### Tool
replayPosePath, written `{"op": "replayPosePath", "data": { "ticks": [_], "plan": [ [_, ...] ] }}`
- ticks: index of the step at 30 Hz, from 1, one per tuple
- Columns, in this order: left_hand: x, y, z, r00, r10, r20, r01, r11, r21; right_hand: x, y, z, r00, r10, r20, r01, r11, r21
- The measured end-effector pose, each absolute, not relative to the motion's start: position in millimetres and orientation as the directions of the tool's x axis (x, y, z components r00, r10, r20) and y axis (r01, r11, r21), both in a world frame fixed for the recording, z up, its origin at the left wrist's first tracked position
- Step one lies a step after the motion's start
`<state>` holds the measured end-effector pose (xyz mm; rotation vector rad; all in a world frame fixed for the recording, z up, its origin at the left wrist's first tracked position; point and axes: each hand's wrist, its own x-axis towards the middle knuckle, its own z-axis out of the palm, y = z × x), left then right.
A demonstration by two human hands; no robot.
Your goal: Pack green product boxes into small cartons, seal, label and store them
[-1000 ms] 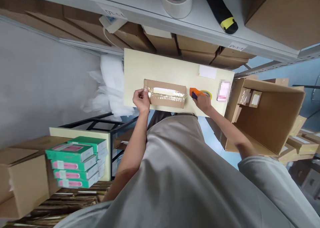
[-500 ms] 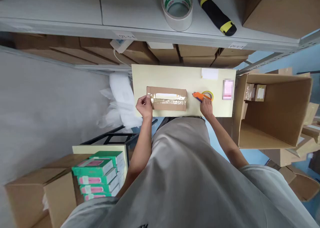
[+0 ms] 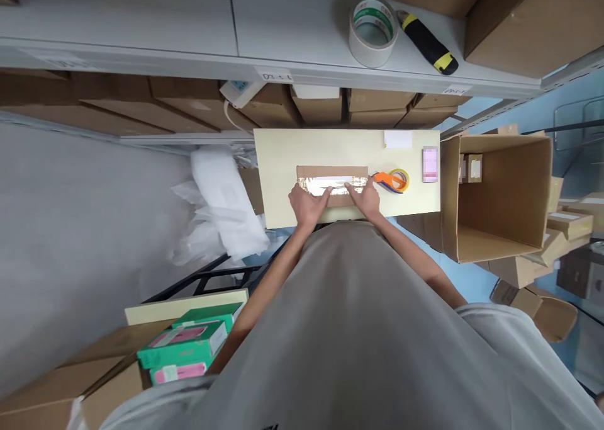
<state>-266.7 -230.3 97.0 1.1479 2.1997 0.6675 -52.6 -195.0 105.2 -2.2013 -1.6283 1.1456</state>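
Note:
A small taped cardboard box (image 3: 333, 170) lies flat on the cream tabletop (image 3: 278, 165), shiny clear tape and a white strip along its top. My left hand (image 3: 307, 207) grips its left part, the thumb pressed on the tape. On the right end rests my right hand (image 3: 366, 198), its thumb also on top and pointing toward the left one. The other fingers are partly hidden at the box's sides. Just right of my right hand, apart from it, lies an orange tape dispenser (image 3: 387, 179) with a yellow-edged roll.
A white card (image 3: 397, 139) and a pink-screened phone (image 3: 430, 164) lie on the tabletop. An open carton (image 3: 500, 197) stands right, bubble wrap (image 3: 229, 203) hangs left. A shelf ahead holds a tape roll (image 3: 373, 32) and a utility knife (image 3: 428, 43). Green boxes (image 3: 184, 345) are stacked lower left.
My right hand has let go of the tape dispenser, which stays on the table, and moved left onto the box. My left hand has shifted from the box's left end to its near side.

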Motion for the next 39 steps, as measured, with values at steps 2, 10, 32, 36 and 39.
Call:
{"op": "replayPosePath", "data": {
  "ticks": [2,10,32,36,39],
  "plan": [
    [-266,-227,91,-0.496,0.832,-0.251,0.539,0.521,0.662,-50,-191,99,0.120,0.895,-0.430,0.753,-0.364,-0.548],
    [-304,-232,82,-0.418,0.828,-0.373,0.288,0.510,0.810,-22,-207,95,0.050,0.957,-0.285,0.685,-0.241,-0.688],
    [-368,-271,74,-0.258,0.907,-0.332,0.282,0.400,0.872,-57,-258,97,0.211,0.959,-0.188,0.650,-0.281,-0.706],
    [-361,-301,62,-0.264,0.856,-0.444,0.281,0.509,0.814,-63,-291,84,0.229,0.919,-0.320,0.642,-0.390,-0.660],
    [-351,-306,60,-0.301,0.832,-0.466,0.262,0.542,0.799,-63,-291,79,0.207,0.923,-0.325,0.655,-0.378,-0.654]
  ]
}}
